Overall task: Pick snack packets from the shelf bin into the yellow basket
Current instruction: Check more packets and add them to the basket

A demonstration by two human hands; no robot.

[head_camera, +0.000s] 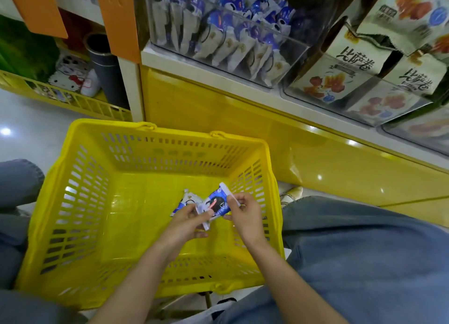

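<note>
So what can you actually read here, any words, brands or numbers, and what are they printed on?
"比萨卷": on the cream snack bag in the right-hand shelf bin.
"比萨卷": again on the neighbouring bag beside it.
Dark badge on the top bag: too blurred to read.
Blue packet gripped by the left hand and right hand, and packets in the clear bin: print too small to read.

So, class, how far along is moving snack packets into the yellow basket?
Done: a first packet seems to lie in the yellow basket. In hand: the left hand and right hand pinch a second packet above its floor. Left: the shelf bin holds many more.
</note>
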